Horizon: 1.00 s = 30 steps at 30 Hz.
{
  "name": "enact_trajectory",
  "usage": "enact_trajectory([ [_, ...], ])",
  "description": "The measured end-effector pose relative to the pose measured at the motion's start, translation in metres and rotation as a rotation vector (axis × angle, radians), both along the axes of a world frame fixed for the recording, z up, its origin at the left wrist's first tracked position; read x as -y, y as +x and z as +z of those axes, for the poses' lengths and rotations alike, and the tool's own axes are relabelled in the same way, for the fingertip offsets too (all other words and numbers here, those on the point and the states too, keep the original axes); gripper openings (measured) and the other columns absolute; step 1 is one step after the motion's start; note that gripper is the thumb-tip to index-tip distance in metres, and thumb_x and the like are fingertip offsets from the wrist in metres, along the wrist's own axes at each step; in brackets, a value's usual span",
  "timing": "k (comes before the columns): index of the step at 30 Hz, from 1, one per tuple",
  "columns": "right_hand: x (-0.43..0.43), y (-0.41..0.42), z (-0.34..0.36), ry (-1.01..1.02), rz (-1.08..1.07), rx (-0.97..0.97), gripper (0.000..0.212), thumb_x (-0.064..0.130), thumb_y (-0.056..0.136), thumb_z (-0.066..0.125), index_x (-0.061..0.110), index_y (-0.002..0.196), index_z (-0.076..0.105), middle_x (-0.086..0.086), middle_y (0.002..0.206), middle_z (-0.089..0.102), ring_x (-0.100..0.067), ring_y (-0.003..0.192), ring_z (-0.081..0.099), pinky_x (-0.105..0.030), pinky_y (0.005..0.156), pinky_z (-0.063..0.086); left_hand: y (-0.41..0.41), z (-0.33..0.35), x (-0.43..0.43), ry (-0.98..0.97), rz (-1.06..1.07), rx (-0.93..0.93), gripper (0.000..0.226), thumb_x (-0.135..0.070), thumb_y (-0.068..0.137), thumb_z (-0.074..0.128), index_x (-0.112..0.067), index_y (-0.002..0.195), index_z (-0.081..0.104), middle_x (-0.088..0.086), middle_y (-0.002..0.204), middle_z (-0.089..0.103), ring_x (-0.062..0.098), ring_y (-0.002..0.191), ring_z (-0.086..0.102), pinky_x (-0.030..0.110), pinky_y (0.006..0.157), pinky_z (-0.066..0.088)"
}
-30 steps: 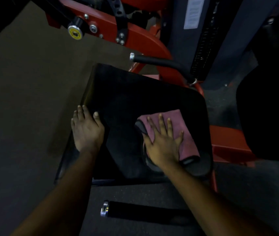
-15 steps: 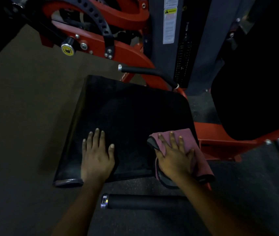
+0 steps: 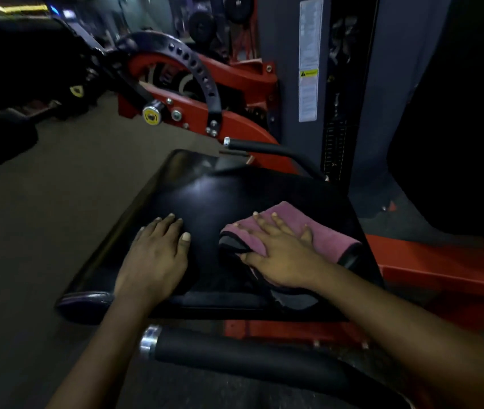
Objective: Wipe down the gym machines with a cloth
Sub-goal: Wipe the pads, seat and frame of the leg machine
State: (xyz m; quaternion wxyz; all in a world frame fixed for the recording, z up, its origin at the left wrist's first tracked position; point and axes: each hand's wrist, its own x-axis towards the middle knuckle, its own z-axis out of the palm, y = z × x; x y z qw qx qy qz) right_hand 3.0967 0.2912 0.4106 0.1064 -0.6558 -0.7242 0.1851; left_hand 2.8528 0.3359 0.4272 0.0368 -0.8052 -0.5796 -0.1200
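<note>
On the seat pad [image 3: 205, 196], flat right hand [image 3: 282, 255] presses the cloth [image 3: 323, 231]; left hand [image 3: 155, 258] rests flat beside it.

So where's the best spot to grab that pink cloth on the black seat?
Probably the flap hanging over the seat pad's near edge, pinched from the near side. The rest of the pink cloth lies flat on the pad under the right hand, so there's no lip to get a grip on there.
</note>
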Motion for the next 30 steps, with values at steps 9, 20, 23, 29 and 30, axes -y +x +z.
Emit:
enact_trajectory([
  [9, 0.040, 0.001, -0.012, 0.114, 0.003, -0.016, 0.068, 0.061, 0.100, 0.044, 0.049, 0.159, 0.014, 0.017, 0.170, 0.004, -0.015, 0.158, 0.001, -0.067, 0.120, 0.003, 0.004, 0.006, 0.011, 0.025, -0.084, -0.081, 0.062, -0.042, 0.104, 0.022, -0.003, 0.129, 0.064, 0.018, 0.142, 0.057, 0.031, 0.138, 0.047, 0.040, 0.114, 0.033],
  [20, -0.067, -0.008, -0.005, 0.039, -0.074, -0.012, 0.072, 0.072, 0.094, 0.026, 0.044, 0.160, 0.016, -0.002, 0.171, 0.009, -0.034, 0.157, 0.008, -0.070, 0.119, 0.007, -0.010, 0.022, 0.004, -0.044, -0.110, -0.122, 0.048, -0.034, 0.111, 0.025, -0.019, 0.154, 0.039, -0.002, 0.163, 0.033, 0.012, 0.149, 0.026, 0.018, 0.111, 0.012],
  [23, -0.078, -0.012, 0.000, 0.118, -0.040, 0.023, 0.075, 0.070, 0.091, 0.027, 0.041, 0.160, 0.022, -0.002, 0.170, 0.019, -0.030, 0.157, 0.013, -0.063, 0.123, 0.008, -0.007, 0.019, 0.001, -0.032, -0.105, -0.156, 0.055, -0.038, 0.108, 0.019, -0.016, 0.151, 0.045, 0.001, 0.159, 0.039, 0.018, 0.145, 0.033, 0.022, 0.110, 0.016],
  [29, 0.049, 0.030, -0.018, 0.081, -0.017, -0.004, 0.068, 0.057, 0.103, 0.041, 0.041, 0.161, 0.011, 0.020, 0.168, 0.004, -0.008, 0.156, 0.000, -0.061, 0.123, -0.001, -0.009, 0.012, -0.011, -0.008, -0.073, -0.179, 0.043, -0.039, 0.107, 0.035, -0.021, 0.140, 0.055, 0.002, 0.150, 0.050, 0.024, 0.131, 0.047, 0.034, 0.111, 0.033],
  [30, 0.054, 0.037, -0.023, 0.073, -0.035, 0.011, 0.068, 0.058, 0.103, 0.041, 0.041, 0.161, 0.010, 0.021, 0.168, 0.003, -0.007, 0.156, 0.000, -0.060, 0.123, 0.000, -0.008, 0.013, -0.012, -0.019, -0.072, -0.194, 0.044, -0.040, 0.107, 0.035, -0.021, 0.141, 0.055, 0.002, 0.150, 0.049, 0.024, 0.132, 0.047, 0.034, 0.111, 0.033],
])
